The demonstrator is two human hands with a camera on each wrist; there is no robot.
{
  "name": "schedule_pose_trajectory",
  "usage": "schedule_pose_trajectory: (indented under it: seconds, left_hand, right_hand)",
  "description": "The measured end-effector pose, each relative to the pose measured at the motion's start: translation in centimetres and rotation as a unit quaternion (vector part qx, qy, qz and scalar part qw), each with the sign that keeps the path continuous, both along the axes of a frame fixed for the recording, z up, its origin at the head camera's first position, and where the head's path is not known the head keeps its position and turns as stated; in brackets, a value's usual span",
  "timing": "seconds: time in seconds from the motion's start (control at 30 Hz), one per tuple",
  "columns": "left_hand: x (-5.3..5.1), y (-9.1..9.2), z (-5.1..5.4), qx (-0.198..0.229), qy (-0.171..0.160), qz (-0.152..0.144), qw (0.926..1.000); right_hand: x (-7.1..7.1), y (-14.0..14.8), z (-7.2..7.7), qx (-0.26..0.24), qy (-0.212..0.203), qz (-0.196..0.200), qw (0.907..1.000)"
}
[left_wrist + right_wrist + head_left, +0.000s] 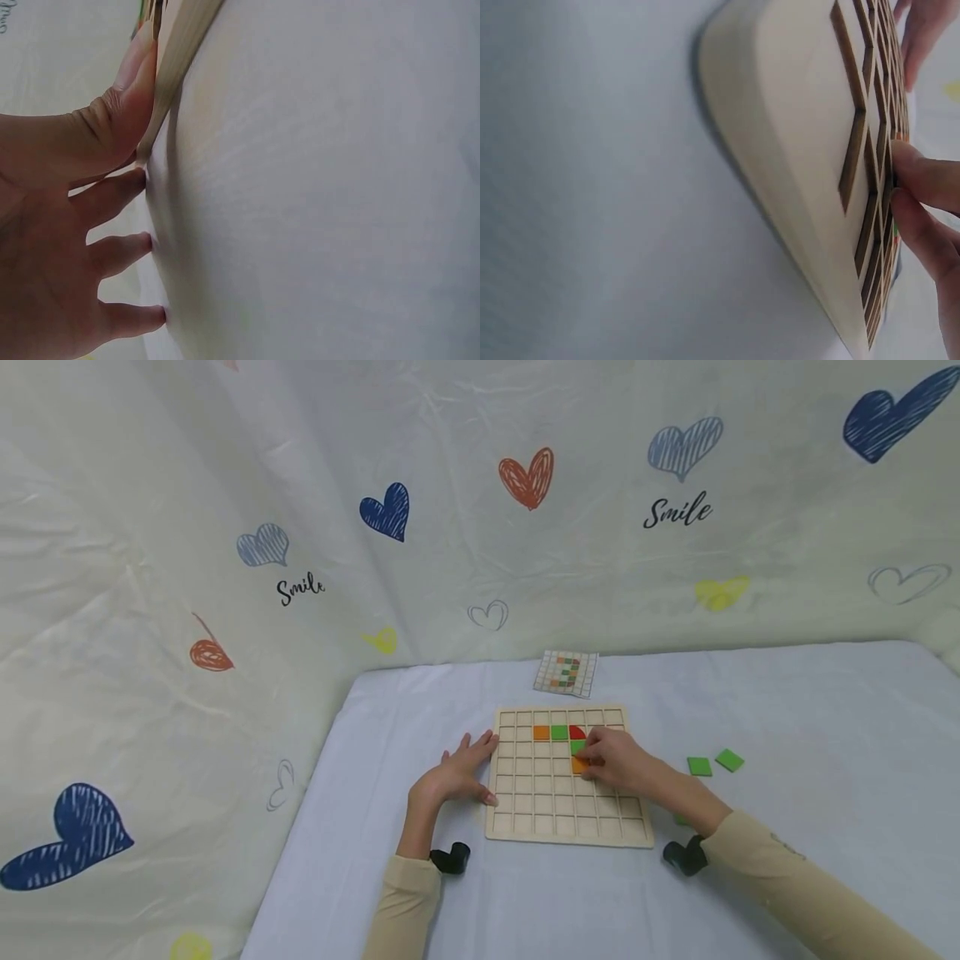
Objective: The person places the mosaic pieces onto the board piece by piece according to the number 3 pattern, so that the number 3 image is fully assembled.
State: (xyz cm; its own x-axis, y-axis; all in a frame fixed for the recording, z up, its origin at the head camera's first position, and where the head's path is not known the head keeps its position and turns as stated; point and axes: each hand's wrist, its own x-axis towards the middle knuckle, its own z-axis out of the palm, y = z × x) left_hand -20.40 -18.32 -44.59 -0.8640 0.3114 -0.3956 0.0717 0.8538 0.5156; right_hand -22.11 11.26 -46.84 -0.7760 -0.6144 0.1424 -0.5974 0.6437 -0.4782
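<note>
A wooden grid board lies on the table with coloured tiles in its cells. An orange tile, a green tile and a red rounded tile form a row. Below the red one sit another green tile and a second orange tile. My right hand pinches this lower orange tile at its cell with thumb and index finger; the fingers partly cover it. Fingers spread, my left hand rests against the board's left edge, its thumb touching the wood.
Behind the board lies a pattern card with a printed grid. Loose green tiles lie to the right, and another green piece shows beside the right forearm. Black wrist devices sit at both wrists. A heart-printed curtain hangs behind the table.
</note>
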Motion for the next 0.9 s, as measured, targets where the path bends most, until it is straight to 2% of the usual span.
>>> schedule_pose_trajectory:
  seconds: [0.27,0.6,0.9]
  left_hand:
    - [0.0,0.0,-0.1,0.003,0.002,-0.002,1.0]
    - [0.0,0.1,0.0,-0.006,0.003,-0.002,1.0]
    - [0.1,0.0,0.0,-0.008,-0.001,-0.003,1.0]
  right_hand:
    - [0.2,0.2,-0.1,0.0,0.023,0.011,0.9997]
    - [0.5,1.0,0.1,-0.043,-0.008,0.01,0.999]
    - [1.0,3.0,0.5,-0.043,-0.017,-0.008,0.9989]
